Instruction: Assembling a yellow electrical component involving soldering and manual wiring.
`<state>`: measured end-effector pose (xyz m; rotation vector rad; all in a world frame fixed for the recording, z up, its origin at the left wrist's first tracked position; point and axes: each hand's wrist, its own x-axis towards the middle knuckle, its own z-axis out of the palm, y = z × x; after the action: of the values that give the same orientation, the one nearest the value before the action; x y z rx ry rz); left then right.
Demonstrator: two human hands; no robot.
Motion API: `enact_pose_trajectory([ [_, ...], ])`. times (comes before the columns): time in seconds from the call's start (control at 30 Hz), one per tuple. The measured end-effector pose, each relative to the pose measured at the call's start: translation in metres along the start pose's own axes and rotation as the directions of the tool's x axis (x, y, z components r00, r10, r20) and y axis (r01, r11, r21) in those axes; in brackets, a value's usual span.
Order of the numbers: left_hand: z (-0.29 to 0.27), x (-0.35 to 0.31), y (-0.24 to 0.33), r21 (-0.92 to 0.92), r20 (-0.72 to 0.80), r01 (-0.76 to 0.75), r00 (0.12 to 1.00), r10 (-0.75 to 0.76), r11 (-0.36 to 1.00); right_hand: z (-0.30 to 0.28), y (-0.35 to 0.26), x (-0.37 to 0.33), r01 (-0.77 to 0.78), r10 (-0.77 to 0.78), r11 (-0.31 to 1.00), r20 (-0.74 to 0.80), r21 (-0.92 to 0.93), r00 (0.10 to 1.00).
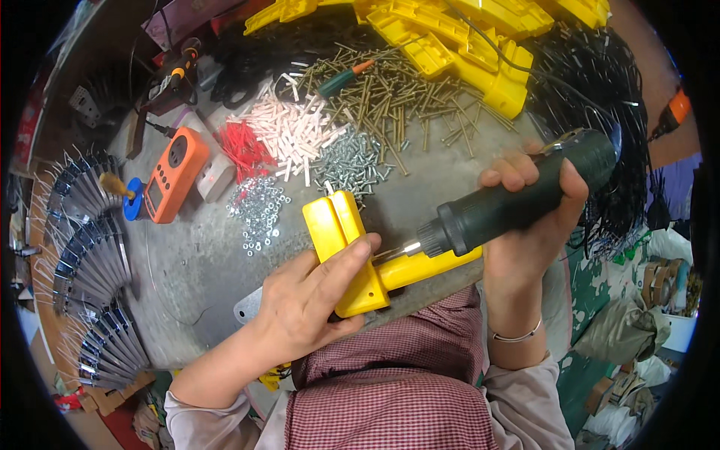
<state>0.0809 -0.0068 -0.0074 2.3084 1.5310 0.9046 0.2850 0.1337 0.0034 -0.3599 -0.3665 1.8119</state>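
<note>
My left hand [296, 304] is wrapped around a yellow plastic tool housing [334, 225], thumb across its front near the table's close edge. A grey metal plate [249, 306] with a hole sticks out by that hand. Tilted down to the left, a dark electric screwdriver [517, 196] is in the grip of my right hand [536, 225]. Its bit [399, 252] points at the side of the housing beside my left thumb; I cannot tell whether the tip touches a screw. Part of the housing's long handle [435, 264] passes behind the driver.
Piles of small screws [349, 163], nuts [256, 208], white sleeves [292, 131], red pieces [244, 152] and long brass-coloured screws [397, 97] cover the table's middle. Behind lie yellow housings [499, 75]. An orange meter [178, 176] and fanned metal blades [97, 259] are left, black cables [592, 75] right.
</note>
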Motion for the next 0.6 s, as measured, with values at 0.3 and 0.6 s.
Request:
enact_pose_trajectory([
  [0.3,-0.005,-0.003,0.002,-0.005,0.046,0.065,0.997,-0.064,0.998,-0.001,0.004,-0.002,-0.009,0.009,1.000,-0.037,0.020,0.999],
  [0.6,-0.013,-0.009,0.007,-0.020,0.070,0.122,0.990,-0.120,0.992,-0.001,0.012,0.005,0.065,-0.073,0.976,-0.030,-0.209,0.997],
])
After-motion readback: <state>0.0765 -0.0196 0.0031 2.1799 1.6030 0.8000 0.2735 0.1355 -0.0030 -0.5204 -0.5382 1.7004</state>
